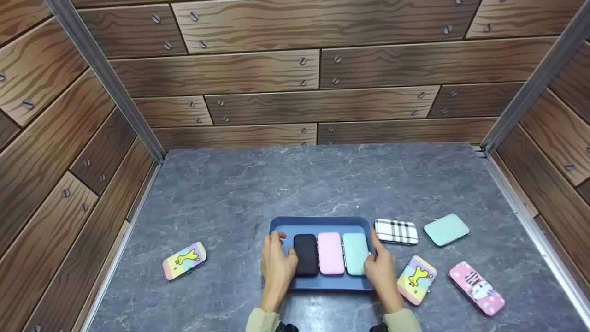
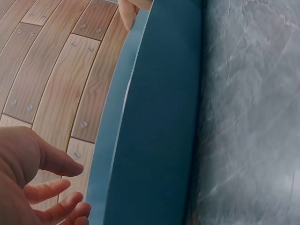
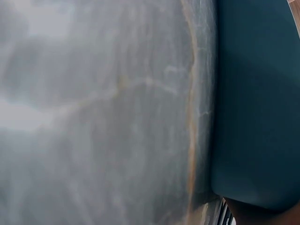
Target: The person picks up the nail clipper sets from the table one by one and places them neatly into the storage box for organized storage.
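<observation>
A shallow blue tray (image 1: 333, 284) holds three small clasp cases side by side: a black case (image 1: 305, 256), a pink case (image 1: 331, 253) and a mint case (image 1: 355, 253). My left hand (image 1: 278, 265) is over the tray's left side, thumb beside the black case; in the left wrist view its fingers are loosely bent with a gap between thumb and fingers. At the right side, my right hand (image 1: 381, 267) grips the tray's wall, thumb by the mint case and fingers outside. The tray's front wall (image 2: 159, 112) fills much of the left wrist view.
Right of the tray lie a plaid case (image 1: 396, 231), another mint case (image 1: 446, 229), a giraffe case (image 1: 416, 280) and a pink cartoon case (image 1: 476, 288). Another giraffe case (image 1: 185, 261) lies at the left. Wood-patterned walls (image 1: 258, 69) enclose the grey marbled surface (image 1: 221, 193).
</observation>
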`<state>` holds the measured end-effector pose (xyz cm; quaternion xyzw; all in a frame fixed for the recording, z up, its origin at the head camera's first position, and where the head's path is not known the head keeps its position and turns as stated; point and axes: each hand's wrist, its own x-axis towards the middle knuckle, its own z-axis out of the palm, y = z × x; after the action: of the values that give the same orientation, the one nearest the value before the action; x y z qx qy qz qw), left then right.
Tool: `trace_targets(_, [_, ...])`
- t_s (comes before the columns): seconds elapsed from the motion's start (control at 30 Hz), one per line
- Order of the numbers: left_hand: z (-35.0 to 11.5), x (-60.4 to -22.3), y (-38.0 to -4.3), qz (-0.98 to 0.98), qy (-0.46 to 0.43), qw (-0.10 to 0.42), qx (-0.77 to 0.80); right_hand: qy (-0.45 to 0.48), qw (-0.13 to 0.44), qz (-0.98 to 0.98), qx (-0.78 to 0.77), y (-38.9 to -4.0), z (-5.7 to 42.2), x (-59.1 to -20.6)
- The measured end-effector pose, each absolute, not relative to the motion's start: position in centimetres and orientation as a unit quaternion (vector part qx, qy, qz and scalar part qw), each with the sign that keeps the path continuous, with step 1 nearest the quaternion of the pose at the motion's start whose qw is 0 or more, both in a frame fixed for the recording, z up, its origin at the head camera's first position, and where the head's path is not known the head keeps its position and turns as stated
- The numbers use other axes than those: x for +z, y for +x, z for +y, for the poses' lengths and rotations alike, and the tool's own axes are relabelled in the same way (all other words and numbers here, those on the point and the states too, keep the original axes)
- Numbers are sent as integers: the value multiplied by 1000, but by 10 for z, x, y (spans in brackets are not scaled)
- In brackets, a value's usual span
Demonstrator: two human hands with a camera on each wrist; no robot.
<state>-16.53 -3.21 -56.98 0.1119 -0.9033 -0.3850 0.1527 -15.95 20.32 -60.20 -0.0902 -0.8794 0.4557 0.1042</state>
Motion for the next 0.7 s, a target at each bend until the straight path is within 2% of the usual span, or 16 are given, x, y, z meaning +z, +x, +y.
trace_targets(0.13, [-38,-567,-165,-902,119,168,-380,-92,96,-877,462,-159,203,-602])
trace_targets(0.47, [-57,-566,-166,-895,135,201,-375,-91,115,-880,452,-160,203,-603])
trace_targets(0.7, [-76,-574,-165,-894,146,198,-374,-90,108,-879,455,-160,203,-603])
